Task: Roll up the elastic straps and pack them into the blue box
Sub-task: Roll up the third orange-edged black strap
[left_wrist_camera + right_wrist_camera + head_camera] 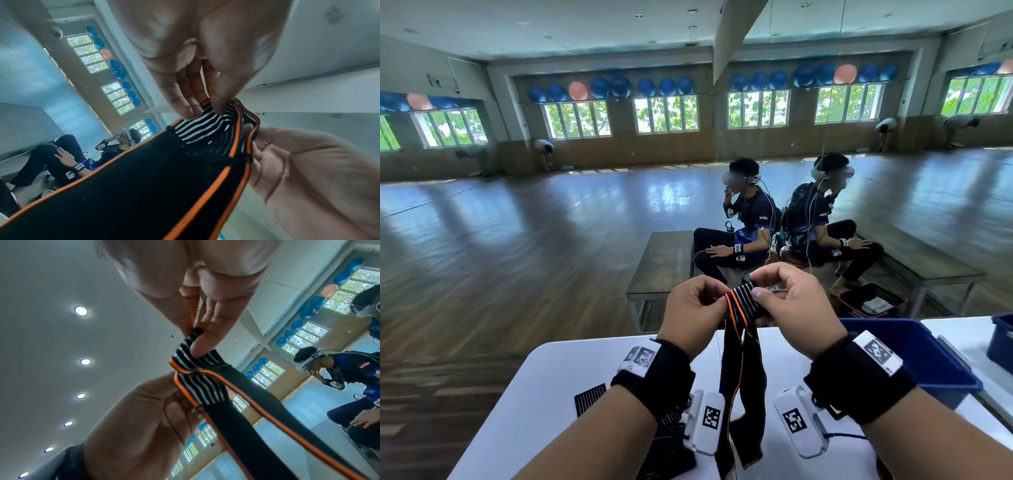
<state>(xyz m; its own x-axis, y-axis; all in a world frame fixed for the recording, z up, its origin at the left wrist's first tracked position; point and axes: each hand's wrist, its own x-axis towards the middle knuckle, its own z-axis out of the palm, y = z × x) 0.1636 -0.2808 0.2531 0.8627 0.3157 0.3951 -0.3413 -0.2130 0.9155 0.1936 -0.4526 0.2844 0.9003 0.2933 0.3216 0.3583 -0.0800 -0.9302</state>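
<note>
A black elastic strap (743, 299) with orange edging and a white-striped end is held up above the white table (571, 370). My left hand (717, 301) pinches the striped end from the left, and my right hand (756, 293) pinches it from the right, where the end is folded over. In the left wrist view the left hand (205, 112) nips the striped part of the strap (144, 186). The right wrist view shows the right hand (193, 340) pinching the fold of the strap (205, 391). Its long tail hangs to the table. The blue box (914, 353) stands at the right.
More black straps (590, 399) lie on the table under my left forearm. A second blue bin (1000, 339) sits at the far right edge. Beyond the table a person (750, 226) sits on a low bench beside a mirror wall.
</note>
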